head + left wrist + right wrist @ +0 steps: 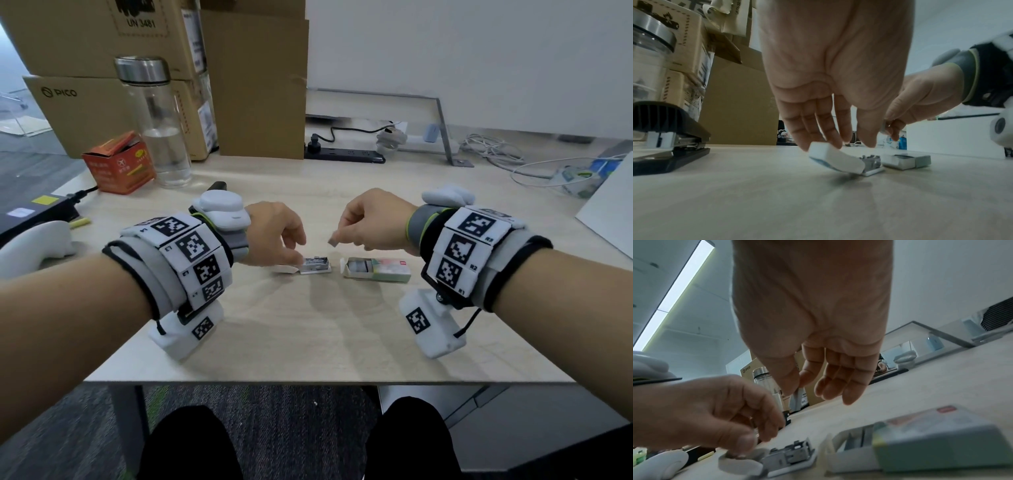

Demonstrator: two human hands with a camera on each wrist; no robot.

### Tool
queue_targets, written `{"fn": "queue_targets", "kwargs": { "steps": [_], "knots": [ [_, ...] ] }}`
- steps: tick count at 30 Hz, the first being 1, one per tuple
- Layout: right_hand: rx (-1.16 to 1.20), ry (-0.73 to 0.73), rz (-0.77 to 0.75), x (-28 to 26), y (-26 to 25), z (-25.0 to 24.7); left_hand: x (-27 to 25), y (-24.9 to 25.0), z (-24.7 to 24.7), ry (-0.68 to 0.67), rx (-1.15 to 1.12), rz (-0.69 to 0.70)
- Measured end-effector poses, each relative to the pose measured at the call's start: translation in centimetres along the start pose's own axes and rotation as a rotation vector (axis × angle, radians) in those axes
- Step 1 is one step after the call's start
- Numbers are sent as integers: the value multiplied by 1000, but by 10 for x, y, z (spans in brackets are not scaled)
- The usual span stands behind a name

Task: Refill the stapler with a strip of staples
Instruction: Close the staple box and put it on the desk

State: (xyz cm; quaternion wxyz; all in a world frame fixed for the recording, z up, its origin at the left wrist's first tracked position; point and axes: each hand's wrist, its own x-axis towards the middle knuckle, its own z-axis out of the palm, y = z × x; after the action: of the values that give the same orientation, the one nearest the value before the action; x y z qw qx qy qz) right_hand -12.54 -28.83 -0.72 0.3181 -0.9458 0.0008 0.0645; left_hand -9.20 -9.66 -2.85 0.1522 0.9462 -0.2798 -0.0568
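A small white staple box (317,265) lies open mid-table, with metal staples showing inside. My left hand (296,255) reaches down on its left end, and its fingertips (830,142) and thumb hold the raised white lid (835,160). My right hand (337,237) hovers just above and to the right, pinching a short grey strip of staples (332,242) between thumb and forefinger. A second, green-and-pink staple box (378,269) lies open to the right. The black stapler (672,138) stands behind my left wrist. In the head view only its tip (218,186) shows.
A clear water bottle (156,126), an orange carton (118,164) and stacked cardboard boxes (253,85) stand at the back left. A power strip (342,154) and loose cables (496,150) lie along the back. A white controller (34,246) rests at the far left.
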Motion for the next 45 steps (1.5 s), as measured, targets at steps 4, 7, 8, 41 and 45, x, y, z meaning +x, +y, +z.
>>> {"fn": "queue_targets", "kwargs": {
  "steps": [4, 7, 8, 41, 45],
  "knots": [
    [154, 11, 43, 4, -7, 10, 0, 11, -3, 112, -140, 4],
    [261, 1, 59, 6, -10, 15, 1, 17, -2, 158, -251, 7],
    [291, -6, 64, 7, -10, 17, 1, 18, -1, 171, -286, 4],
    [-442, 23, -208, 9, 9, 33, -2, -3, 9, -103, 158, -81],
    [-443, 19, -199, 10, 7, 35, -2, -6, 9, -117, 153, -91]
  ]
}}
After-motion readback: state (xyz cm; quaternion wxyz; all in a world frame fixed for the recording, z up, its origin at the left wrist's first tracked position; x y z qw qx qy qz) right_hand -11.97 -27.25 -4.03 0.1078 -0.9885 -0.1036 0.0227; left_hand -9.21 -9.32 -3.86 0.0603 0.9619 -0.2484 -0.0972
